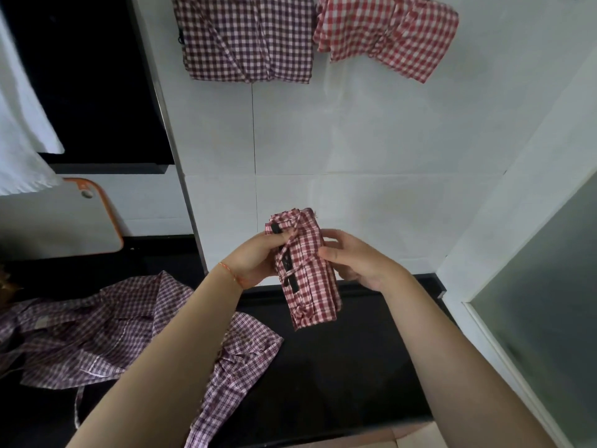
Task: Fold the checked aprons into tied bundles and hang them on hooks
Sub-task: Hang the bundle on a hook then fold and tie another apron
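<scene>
Both hands are up in front of the white tiled wall [371, 140], working a folded red checked bundle [307, 270] between them, above the black counter [339, 367]. Her left hand [252, 260] is curled against the bundle's left edge, fingers pinching the fabric just beside a narrow strap that crosses the roll; a thin orange thread bracelet [231, 274] sits at that wrist. The right hand [358, 260] grips from the other side, thumb laid on the front face and the fingers wrapped round behind, where I cannot see them. So both are clasped on the same bundle, neither one loose.

The bundle stands roughly upright, tilted a little with its top leaning left, and small black tabs show along its left edge. It touches nothing but the hands.

Higher on the wall hang two folded aprons side by side: a dark purple checked bundle [245, 37] on the left and a brighter red checked bundle [387, 37] on the right, tilted, their edges just touching. Whatever holds them is out of view above.

Down on the counter, left of the forearms, a purple checked apron [106, 331] lies spread and rumpled, partly under the left arm. Further left an orange-rimmed white board [64, 218] leans at the back, with a white cloth [22, 124] hanging over it.
</scene>
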Available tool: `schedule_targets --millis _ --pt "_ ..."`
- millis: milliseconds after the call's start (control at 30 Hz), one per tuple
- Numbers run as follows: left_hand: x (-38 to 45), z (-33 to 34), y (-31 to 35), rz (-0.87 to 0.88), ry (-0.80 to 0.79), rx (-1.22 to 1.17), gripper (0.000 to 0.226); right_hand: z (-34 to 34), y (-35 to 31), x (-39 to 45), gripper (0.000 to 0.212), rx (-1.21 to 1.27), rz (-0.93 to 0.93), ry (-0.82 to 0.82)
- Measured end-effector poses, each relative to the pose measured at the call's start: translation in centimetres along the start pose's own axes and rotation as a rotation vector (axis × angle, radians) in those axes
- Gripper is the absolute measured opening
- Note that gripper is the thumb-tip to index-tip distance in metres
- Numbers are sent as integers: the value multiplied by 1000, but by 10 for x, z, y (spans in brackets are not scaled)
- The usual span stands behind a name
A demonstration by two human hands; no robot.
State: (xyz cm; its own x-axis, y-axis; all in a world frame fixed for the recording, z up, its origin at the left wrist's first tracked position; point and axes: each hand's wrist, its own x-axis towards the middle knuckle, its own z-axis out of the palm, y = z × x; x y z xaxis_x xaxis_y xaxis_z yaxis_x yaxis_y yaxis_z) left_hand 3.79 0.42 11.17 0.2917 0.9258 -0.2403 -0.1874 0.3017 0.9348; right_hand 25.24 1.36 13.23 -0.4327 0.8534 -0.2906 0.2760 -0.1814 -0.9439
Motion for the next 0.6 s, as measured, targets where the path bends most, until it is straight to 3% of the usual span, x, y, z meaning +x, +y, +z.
schedule_targets --millis 100,133,233,333,467,600 --pt "3 3 -7 -15 -127 -11 79 0 15 -4 64 8 51 -104" --pt "7 7 -9 -19 -140 -18 79 -3 17 -5 62 -2 77 -100" --pt "19 19 -16 -30 -109 -28 52 -17 23 -8 66 -93 195 -119" --pt "34 34 -25 -69 -93 -47 46 -37 35 -8 66 -173 253 -131" --pt "64 52 -52 -188 66 -47 54 -59 56 -7 69 -294 284 -85" --pt "95 66 -99 -203 323 19 27 -76 94 8 58 -346 281 -19"
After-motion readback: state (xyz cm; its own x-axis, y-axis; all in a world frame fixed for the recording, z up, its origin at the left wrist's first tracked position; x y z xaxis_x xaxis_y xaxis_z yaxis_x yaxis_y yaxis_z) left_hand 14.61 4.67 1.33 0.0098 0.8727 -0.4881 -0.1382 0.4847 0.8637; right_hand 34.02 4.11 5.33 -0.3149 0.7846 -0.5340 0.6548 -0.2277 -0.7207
